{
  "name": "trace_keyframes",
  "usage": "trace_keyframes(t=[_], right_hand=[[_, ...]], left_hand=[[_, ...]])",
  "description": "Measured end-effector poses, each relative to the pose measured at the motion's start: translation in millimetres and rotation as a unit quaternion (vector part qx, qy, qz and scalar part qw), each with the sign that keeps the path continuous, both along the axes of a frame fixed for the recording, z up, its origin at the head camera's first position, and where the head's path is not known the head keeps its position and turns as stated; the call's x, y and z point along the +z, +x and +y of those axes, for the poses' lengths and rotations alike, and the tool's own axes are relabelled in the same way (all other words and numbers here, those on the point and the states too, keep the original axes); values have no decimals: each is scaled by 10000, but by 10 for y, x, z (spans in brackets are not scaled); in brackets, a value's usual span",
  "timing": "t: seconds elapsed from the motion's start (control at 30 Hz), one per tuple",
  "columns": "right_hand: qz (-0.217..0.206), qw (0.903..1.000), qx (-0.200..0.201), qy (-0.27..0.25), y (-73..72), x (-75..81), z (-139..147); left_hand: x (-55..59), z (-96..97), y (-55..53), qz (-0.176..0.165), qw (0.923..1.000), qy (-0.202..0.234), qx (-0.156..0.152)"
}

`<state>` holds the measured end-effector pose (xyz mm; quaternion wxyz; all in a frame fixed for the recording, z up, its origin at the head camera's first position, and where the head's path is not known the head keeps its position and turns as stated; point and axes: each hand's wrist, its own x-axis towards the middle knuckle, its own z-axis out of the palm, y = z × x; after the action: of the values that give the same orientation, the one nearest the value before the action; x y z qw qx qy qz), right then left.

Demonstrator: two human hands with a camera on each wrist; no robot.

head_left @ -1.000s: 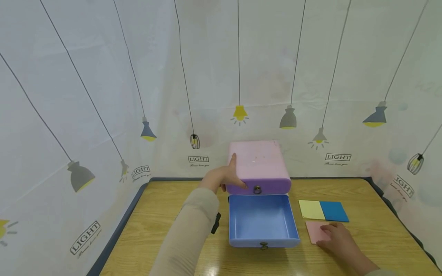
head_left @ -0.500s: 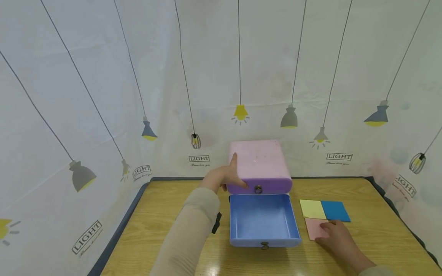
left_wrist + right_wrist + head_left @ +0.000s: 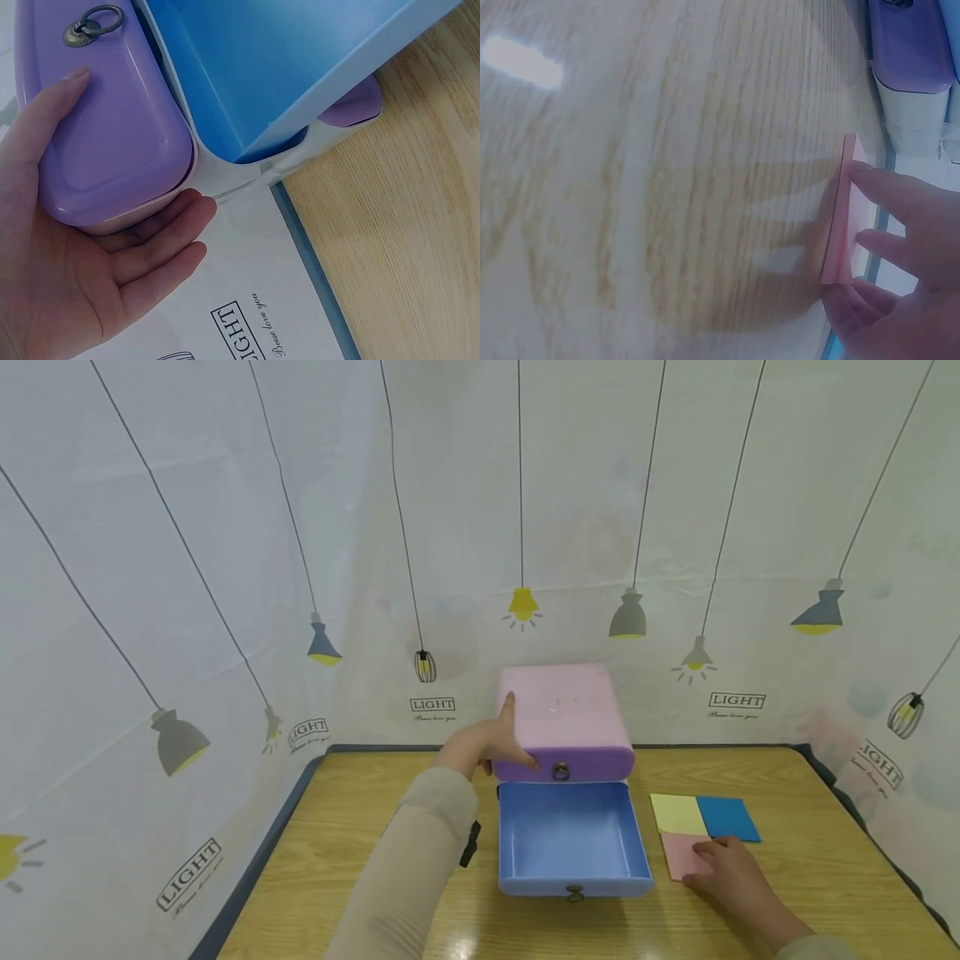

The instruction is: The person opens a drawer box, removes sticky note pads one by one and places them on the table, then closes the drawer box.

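A small drawer unit [image 3: 558, 702] with a pink top stands against the back wall. Its upper purple drawer [image 3: 112, 142] is closed, while the blue drawer [image 3: 564, 837] below is pulled out and holds nothing. My left hand [image 3: 491, 745] grips the unit's left front corner, thumb on the purple front and fingers along the side. To the drawer's right, my right hand [image 3: 731, 872] holds a pink sticky note pad [image 3: 681, 857] by its edges, flat on the table. Directly behind it lie a yellow pad [image 3: 677, 814] and a blue pad [image 3: 727, 819], side by side.
The wooden table [image 3: 337, 843] has a dark edge, with a lamp-printed wall cloth [image 3: 570, 510] rising behind it. Another purple drawer front [image 3: 356, 103] shows under the blue drawer. A small black piece [image 3: 469, 845] sits beside my left forearm.
My right hand has slid the pink pad slightly away from me, up against the yellow pad's front edge. The left hand keeps its place on the drawer unit.
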<state>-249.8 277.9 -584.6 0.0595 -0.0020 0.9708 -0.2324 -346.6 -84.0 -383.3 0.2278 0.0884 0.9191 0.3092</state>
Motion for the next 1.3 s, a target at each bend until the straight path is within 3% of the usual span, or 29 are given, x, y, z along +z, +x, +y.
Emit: trace_keyframes(t=[0.27, 0.5, 0.63, 0.87, 1.1, 1.3], right_hand=[[101, 9998, 119, 145, 20, 28, -8], [268, 9987, 418, -123, 77, 268, -149], [161, 9965, 645, -498, 115, 403, -224], [-118, 9828, 1219, -1384, 200, 606, -327], [11, 9592, 2160, -1826, 262, 683, -413], [-16, 9571, 2118, -1978, 275, 688, -475]], left_hand=[[-17, -6, 1, -3, 9999, 112, -33], [-20, -14, 0, -8, 9996, 270, -12], [-18, -13, -2, -1, 9996, 268, -11], [-16, -13, -2, 3, 9996, 264, -19], [-3, -18, -1, 32, 9998, 177, -14], [-16, -9, -15, -4, 9997, 245, -26]])
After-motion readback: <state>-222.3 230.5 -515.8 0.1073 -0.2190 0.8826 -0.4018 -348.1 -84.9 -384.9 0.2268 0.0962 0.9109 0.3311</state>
